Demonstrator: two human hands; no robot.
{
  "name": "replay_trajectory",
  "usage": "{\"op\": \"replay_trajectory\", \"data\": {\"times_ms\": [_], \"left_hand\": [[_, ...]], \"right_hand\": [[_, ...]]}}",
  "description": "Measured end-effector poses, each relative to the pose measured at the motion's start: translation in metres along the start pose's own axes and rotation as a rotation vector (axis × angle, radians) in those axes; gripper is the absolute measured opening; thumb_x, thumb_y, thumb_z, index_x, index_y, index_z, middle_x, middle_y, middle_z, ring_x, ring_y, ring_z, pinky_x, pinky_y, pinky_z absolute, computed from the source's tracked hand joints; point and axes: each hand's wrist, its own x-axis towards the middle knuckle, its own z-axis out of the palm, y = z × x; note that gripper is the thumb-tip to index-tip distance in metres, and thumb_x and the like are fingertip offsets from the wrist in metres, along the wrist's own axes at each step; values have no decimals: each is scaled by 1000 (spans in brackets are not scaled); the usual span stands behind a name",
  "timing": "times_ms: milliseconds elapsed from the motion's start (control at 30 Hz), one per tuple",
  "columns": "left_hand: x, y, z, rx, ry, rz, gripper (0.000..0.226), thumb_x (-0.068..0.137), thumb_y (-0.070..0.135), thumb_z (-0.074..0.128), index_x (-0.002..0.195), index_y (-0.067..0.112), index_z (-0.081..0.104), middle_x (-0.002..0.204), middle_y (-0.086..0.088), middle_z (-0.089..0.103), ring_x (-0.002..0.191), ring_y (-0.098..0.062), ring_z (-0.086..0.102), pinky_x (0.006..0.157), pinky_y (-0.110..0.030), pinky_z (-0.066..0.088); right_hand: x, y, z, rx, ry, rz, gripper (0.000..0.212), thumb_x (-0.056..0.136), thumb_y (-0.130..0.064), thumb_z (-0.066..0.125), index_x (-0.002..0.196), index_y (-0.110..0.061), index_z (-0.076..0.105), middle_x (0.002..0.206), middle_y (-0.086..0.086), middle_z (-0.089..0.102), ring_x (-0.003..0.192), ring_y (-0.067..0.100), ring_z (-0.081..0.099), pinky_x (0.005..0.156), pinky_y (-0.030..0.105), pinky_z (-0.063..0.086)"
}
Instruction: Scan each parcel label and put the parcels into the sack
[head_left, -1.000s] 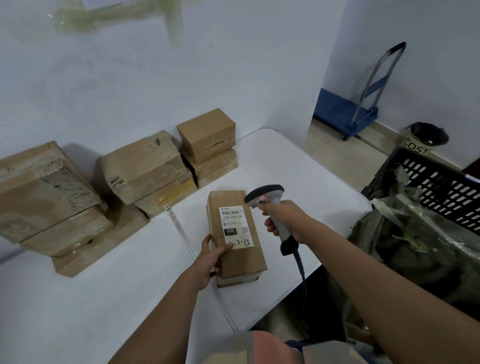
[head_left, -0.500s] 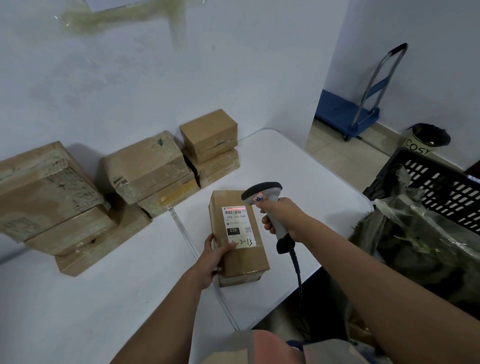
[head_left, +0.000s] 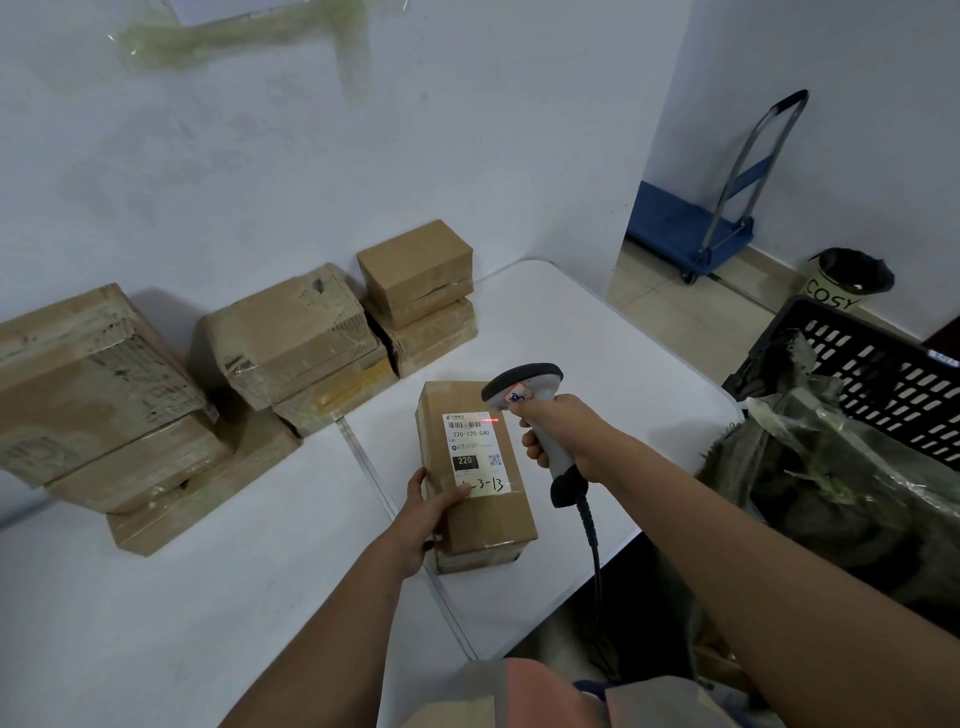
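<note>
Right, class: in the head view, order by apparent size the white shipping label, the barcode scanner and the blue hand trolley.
1. Blue hand trolley, largest though farthest.
2. Barcode scanner.
3. White shipping label, smallest, but close to the scanner's apparent size, so unsure.

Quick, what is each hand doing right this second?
Left hand: grips the near left edge of the parcel, steadying it on the table.
Right hand: closed round the handle of the scanner, aimed at the label.
</note>
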Motion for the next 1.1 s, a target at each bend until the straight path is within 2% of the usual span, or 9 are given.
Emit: {"op": "replay_trajectory", "data": {"times_ms": [300, 567, 667, 867, 967, 1100], "left_hand": [[0, 0, 0, -4, 5, 5, 96, 79, 42, 78, 152, 39, 16, 145, -9, 44, 127, -34, 47, 106, -50, 43], [0, -3, 1, -15, 3, 8, 100, 74, 46, 80, 151, 40, 17, 142, -8, 46, 125, -33, 48, 103, -49, 45], [-1, -3, 2, -11, 8, 20, 94, 79, 43, 79, 151, 39, 19, 137, -7, 51, 120, -31, 50, 95, -44, 46], [-7, 11, 29, 42, -58, 67, 88, 77, 42, 80, 148, 39, 28, 124, -3, 59, 115, -27, 56, 105, -48, 44], [-15, 18, 69, 77, -139, 79, 90, 71, 48, 78, 147, 39, 30, 125, -3, 59, 115, -28, 56, 105, -49, 45], [-28, 15, 135, 150, -289, 72, 78, 78, 50, 74, 145, 38, 37, 129, -4, 60, 117, -28, 58, 104, -46, 49]], "right_hand": [[0, 5, 1, 62, -7, 30, 27, 93, -29, 65, 87, -5, 55, 66, 9, 58, 49, 15, 53, 48, 23, 46], [5, 17, -8, 129, 24, 43, 29, 93, -30, 65, 88, -3, 57, 65, 10, 59, 48, 15, 54, 48, 23, 47], [7, 28, -22, 135, 55, 47, 29, 93, -30, 65, 92, -3, 58, 64, 10, 60, 49, 16, 55, 47, 23, 47], [5, 75, -87, 222, 249, 59, 31, 91, -32, 66, 89, -2, 57, 66, 12, 60, 49, 18, 56, 49, 26, 45], [-4, 107, -133, 294, 375, 96, 32, 92, -33, 67, 87, -2, 59, 65, 13, 60, 51, 20, 56, 49, 27, 44], [-27, 154, -205, 289, 528, 174, 34, 92, -33, 66, 88, 1, 62, 65, 14, 59, 55, 24, 56, 54, 33, 46]]}}
